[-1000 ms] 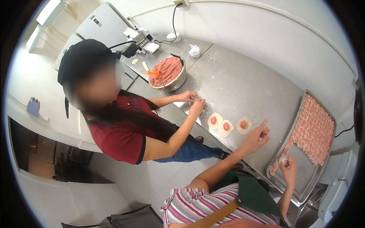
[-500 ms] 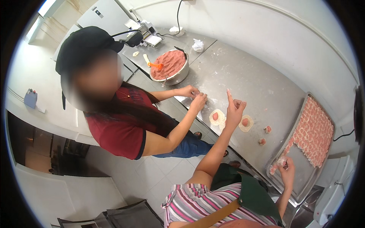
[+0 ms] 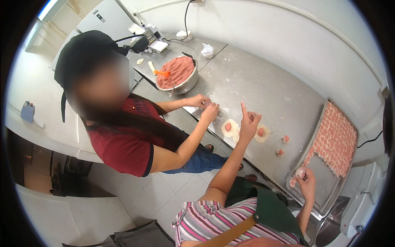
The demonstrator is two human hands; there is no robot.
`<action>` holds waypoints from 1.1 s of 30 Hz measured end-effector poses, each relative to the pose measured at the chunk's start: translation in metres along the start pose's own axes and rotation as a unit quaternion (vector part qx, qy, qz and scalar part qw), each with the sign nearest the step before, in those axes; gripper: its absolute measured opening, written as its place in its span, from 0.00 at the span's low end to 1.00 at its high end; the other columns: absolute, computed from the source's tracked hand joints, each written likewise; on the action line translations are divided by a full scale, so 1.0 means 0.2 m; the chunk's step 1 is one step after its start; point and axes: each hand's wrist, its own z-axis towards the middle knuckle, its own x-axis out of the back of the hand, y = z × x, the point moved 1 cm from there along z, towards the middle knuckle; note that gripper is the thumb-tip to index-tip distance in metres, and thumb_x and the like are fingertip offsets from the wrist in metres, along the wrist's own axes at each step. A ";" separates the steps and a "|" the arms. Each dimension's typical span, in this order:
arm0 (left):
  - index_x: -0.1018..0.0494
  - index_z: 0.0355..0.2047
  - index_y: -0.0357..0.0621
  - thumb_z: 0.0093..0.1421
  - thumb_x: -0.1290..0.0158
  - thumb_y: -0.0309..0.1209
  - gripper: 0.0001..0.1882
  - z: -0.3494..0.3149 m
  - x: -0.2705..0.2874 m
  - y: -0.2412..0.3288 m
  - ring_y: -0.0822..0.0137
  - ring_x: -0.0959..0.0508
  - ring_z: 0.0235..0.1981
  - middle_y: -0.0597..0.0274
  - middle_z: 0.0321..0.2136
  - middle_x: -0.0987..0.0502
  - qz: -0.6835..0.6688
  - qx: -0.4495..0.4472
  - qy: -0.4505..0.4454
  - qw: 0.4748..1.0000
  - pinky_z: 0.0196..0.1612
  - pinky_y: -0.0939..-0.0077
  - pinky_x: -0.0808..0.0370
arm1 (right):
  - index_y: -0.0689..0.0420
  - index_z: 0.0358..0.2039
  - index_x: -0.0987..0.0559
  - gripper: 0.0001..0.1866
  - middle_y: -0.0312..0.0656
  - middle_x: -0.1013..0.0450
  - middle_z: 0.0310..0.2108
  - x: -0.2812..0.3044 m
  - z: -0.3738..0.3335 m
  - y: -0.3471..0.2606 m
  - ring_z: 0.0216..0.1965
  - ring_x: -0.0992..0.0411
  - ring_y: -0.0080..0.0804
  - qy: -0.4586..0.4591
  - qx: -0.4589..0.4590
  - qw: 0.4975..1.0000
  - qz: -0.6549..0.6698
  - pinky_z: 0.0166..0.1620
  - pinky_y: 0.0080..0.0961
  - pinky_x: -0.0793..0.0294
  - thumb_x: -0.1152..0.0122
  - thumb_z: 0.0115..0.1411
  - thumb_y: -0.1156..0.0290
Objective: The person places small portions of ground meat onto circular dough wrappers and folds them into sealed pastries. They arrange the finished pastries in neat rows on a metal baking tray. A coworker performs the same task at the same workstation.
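My left hand [image 3: 249,124] is raised over the steel table's front edge. Its index finger points up and the others are bent, with pale smears on the skin. Close by, one round dough wrapper topped with pink meat [image 3: 261,132] lies to its right and another meat-topped wrapper [image 3: 228,127] to its left. A bare wrapper [image 3: 236,135] is partly hidden by my arm. My right hand [image 3: 307,185] is closed on a small meat dumpling [image 3: 303,174] above the near corner of a metal tray [image 3: 328,192]. Rows of dumplings [image 3: 335,140] fill much of the tray.
Two loose dumplings [image 3: 285,139] sit on the steel table [image 3: 263,90]. A co-worker in a red shirt [image 3: 119,140] stands left, both hands [image 3: 207,107] together over the table. Beyond are a meat bowl [image 3: 177,73] with an orange scoop [image 3: 162,74] and a small machine [image 3: 150,39].
The view has shifted slightly, so the table and bowl appear a little further left. My left hand has come slightly nearer to me. My right hand stays over the tray corner with the dumpling.
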 end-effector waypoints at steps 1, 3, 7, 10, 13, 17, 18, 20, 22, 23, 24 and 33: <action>0.70 0.68 0.39 0.59 0.45 0.28 0.49 0.00 0.00 -0.02 0.73 0.27 0.28 0.60 0.29 0.26 0.003 0.001 0.000 1.000 0.34 0.79 0.29 | 0.59 0.40 0.23 0.18 0.35 0.35 0.28 0.00 0.00 -0.01 0.29 0.35 0.24 -0.001 0.001 1.000 -0.005 0.33 0.20 0.34 0.36 0.45 0.80; 0.70 0.68 0.38 0.59 0.45 0.28 0.49 0.01 -0.02 -0.05 0.73 0.28 0.27 0.60 0.28 0.26 0.006 0.006 -0.002 1.000 0.34 0.78 0.29 | 0.59 0.40 0.23 0.18 0.35 0.35 0.28 0.00 0.00 -0.02 0.29 0.35 0.24 -0.003 0.002 1.000 -0.017 0.32 0.20 0.34 0.36 0.45 0.80; 0.72 0.67 0.38 0.59 0.46 0.25 0.50 0.09 -0.07 0.16 0.76 0.30 0.28 0.64 0.27 0.28 -0.012 -0.038 -0.023 0.999 0.34 0.82 0.30 | 0.60 0.40 0.23 0.17 0.33 0.32 0.29 0.01 0.01 -0.01 0.29 0.36 0.21 -0.008 0.001 1.000 -0.025 0.33 0.19 0.35 0.36 0.47 0.79; 0.72 0.68 0.38 0.59 0.46 0.24 0.49 0.29 -0.06 0.66 0.78 0.32 0.28 0.67 0.27 0.30 -0.026 -0.176 0.010 0.984 0.33 0.85 0.32 | 0.59 0.40 0.23 0.17 0.35 0.32 0.29 0.02 -0.03 0.03 0.29 0.35 0.24 -0.008 -0.016 0.999 -0.032 0.32 0.21 0.34 0.36 0.46 0.79; 0.60 0.67 0.36 0.60 0.46 0.29 0.42 0.64 -0.16 0.81 0.71 0.30 0.27 0.65 0.26 0.27 -0.014 -0.302 0.074 0.950 0.34 0.77 0.30 | 0.59 0.40 0.23 0.17 0.35 0.31 0.29 0.02 -0.01 -0.09 0.29 0.34 0.24 -0.022 -0.013 0.999 -0.047 0.32 0.22 0.34 0.35 0.46 0.78; 0.36 0.55 0.33 0.58 0.46 0.37 0.28 0.72 -0.57 0.53 0.53 0.23 0.34 0.51 0.34 0.23 0.251 -0.279 -0.219 0.901 0.41 0.59 0.28 | 0.59 0.40 0.23 0.17 0.38 0.30 0.30 0.02 -0.02 -0.10 0.30 0.33 0.26 -0.016 -0.013 0.998 -0.055 0.33 0.23 0.33 0.35 0.46 0.77; 0.29 0.50 0.36 0.58 0.44 0.39 0.24 0.60 -0.66 0.42 0.54 0.22 0.35 0.47 0.36 0.22 0.238 -0.356 -0.246 0.870 0.41 0.62 0.27 | 0.59 0.40 0.23 0.17 0.39 0.30 0.30 0.02 -0.02 -0.10 0.30 0.32 0.27 -0.015 -0.024 0.998 -0.052 0.33 0.23 0.32 0.35 0.46 0.77; 0.29 0.50 0.37 0.57 0.44 0.39 0.24 0.34 -0.82 0.20 0.53 0.22 0.35 0.46 0.34 0.22 0.165 -0.254 -0.387 0.871 0.40 0.62 0.26 | 0.60 0.40 0.23 0.17 0.40 0.30 0.30 0.05 -0.04 -0.06 0.30 0.32 0.28 -0.005 -0.028 0.999 -0.047 0.34 0.24 0.32 0.35 0.46 0.77; 0.27 0.49 0.39 0.58 0.45 0.39 0.22 0.09 -0.93 -0.02 0.58 0.22 0.32 0.47 0.35 0.21 0.152 -0.169 -0.481 0.847 0.38 0.66 0.26 | 0.60 0.40 0.23 0.17 0.41 0.30 0.30 0.10 -0.08 -0.02 0.29 0.31 0.30 0.023 -0.027 0.998 -0.055 0.33 0.25 0.31 0.35 0.46 0.77; 0.27 0.49 0.39 0.58 0.45 0.39 0.22 -0.01 -0.97 -0.06 0.60 0.23 0.31 0.47 0.36 0.21 0.142 -0.136 -0.533 0.823 0.38 0.67 0.26 | 0.60 0.40 0.23 0.17 0.41 0.30 0.30 0.14 -0.11 0.02 0.29 0.31 0.30 0.039 -0.045 0.997 -0.052 0.33 0.25 0.31 0.34 0.47 0.76; 0.27 0.49 0.39 0.58 0.45 0.39 0.22 -0.09 -1.02 -0.05 0.62 0.23 0.30 0.48 0.36 0.21 0.147 -0.096 -0.571 0.802 0.38 0.68 0.26 | 0.60 0.40 0.23 0.17 0.41 0.30 0.30 0.18 -0.15 0.05 0.28 0.31 0.30 0.055 -0.066 0.995 -0.050 0.33 0.25 0.31 0.34 0.47 0.76; 0.28 0.50 0.38 0.62 0.47 0.36 0.19 -0.62 -1.23 -0.17 0.73 0.25 0.31 0.62 0.36 0.21 0.087 0.042 -0.636 0.766 0.40 0.74 0.26 | 0.62 0.41 0.23 0.18 0.42 0.28 0.32 0.52 -0.55 0.35 0.31 0.28 0.31 0.162 -0.180 0.970 -0.027 0.36 0.25 0.28 0.34 0.47 0.76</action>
